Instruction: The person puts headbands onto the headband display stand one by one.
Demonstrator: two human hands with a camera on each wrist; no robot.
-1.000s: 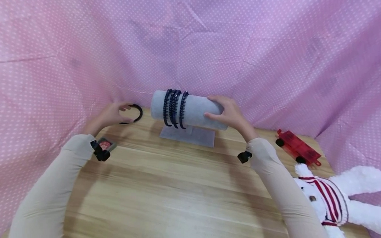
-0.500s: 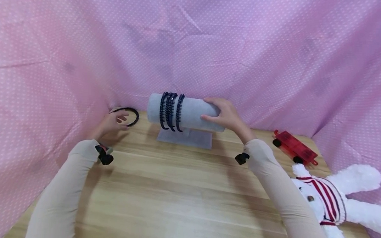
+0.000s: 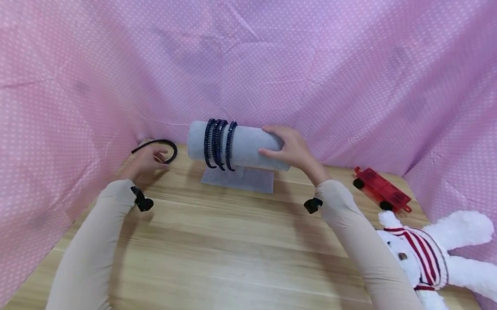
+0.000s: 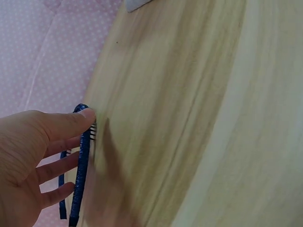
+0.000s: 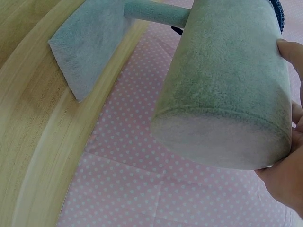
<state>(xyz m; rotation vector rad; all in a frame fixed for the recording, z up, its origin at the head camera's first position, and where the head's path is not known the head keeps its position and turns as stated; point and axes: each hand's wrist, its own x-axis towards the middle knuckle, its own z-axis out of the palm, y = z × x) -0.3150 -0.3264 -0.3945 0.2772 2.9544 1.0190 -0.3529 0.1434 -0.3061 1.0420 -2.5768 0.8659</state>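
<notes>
At the back left, my left hand (image 3: 146, 162) pinches a toothed black-blue headband (image 4: 81, 165) between thumb and fingers. The band's teeth show just below the thumb in the left wrist view. My right hand (image 3: 289, 148) grips the right end of a grey plush roll-shaped display stand (image 3: 253, 146), thumb on the near side and fingers over the top. In the right wrist view the roll's flat end (image 5: 222, 139) faces the camera. Several dark toothed headbands (image 3: 216, 144) hang round the left half of the roll. The stand's flat base (image 3: 237, 179) rests on the table.
A red toy wagon (image 3: 382, 188) with black wheels sits at the back right of the wooden table (image 3: 228, 246). In front of it lies a white plush toy (image 3: 423, 259) in a striped top. Pink dotted cloth (image 3: 252, 58) hangs behind and at both sides.
My left hand has closed on the headband, which has shifted slightly and turned, one end now pointing left above the hand. The right hand keeps its grip on the stand. The view has shifted slightly.
</notes>
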